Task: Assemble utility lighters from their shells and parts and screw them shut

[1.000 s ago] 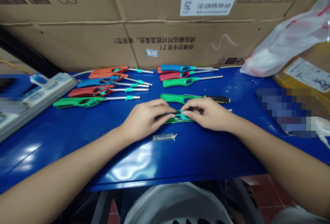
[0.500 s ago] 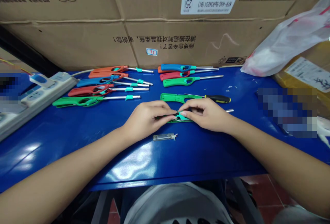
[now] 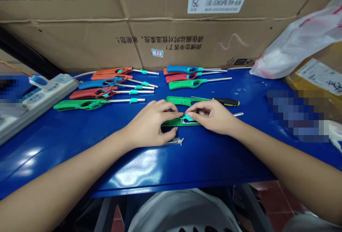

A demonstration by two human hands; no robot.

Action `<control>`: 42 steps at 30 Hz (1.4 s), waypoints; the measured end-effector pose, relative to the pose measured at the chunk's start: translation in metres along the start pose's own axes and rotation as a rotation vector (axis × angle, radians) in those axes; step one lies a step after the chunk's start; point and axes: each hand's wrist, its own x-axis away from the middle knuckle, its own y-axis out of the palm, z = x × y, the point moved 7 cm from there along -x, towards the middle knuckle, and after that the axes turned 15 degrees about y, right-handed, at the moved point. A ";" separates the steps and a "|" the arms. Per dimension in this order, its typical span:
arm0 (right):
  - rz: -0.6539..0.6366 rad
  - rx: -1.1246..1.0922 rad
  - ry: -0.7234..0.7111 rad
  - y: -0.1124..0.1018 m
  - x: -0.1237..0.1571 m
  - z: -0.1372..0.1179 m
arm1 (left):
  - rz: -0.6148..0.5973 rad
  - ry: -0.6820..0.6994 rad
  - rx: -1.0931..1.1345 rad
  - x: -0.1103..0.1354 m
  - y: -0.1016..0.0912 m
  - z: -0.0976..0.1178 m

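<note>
In front of me lies an opened green lighter shell (image 3: 171, 122) with thin white wire inside. My right hand (image 3: 215, 117) pinches the turquoise trigger (image 3: 188, 117) seated in that shell. My left hand (image 3: 145, 125) has its thumb and index finger apart, the index tip at the trigger's left end. Beneath the left thumb, a clear fuel tank (image 3: 176, 141) with a white nozzle is partly covered. Behind the hands are the other green shell half (image 3: 177, 100) and a black-and-yellow screwdriver (image 3: 227, 102). A metal tube (image 3: 239, 114) sticks out past the right hand.
Several long-necked lighters lie at the back left, including a green one (image 3: 80, 104), and more at the back right, including a blue one (image 3: 180, 69). A power strip (image 3: 50, 93) borders the left. A cardboard box (image 3: 93, 43) walls the rear; a plastic bag (image 3: 280, 55) hangs right.
My left thumb has parted from the index finger and moved down toward the clear tank, the hand now covering much of it. My right hand stays at the turquoise trigger.
</note>
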 end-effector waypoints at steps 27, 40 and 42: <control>-0.080 0.419 -0.220 -0.005 0.020 -0.013 | -0.047 0.036 0.101 0.003 0.003 -0.002; -0.108 0.312 -0.136 -0.005 0.010 -0.007 | -0.061 0.029 0.075 0.003 0.005 -0.001; -0.092 0.309 -0.145 -0.006 0.009 -0.007 | -0.061 0.029 0.063 0.003 0.004 -0.001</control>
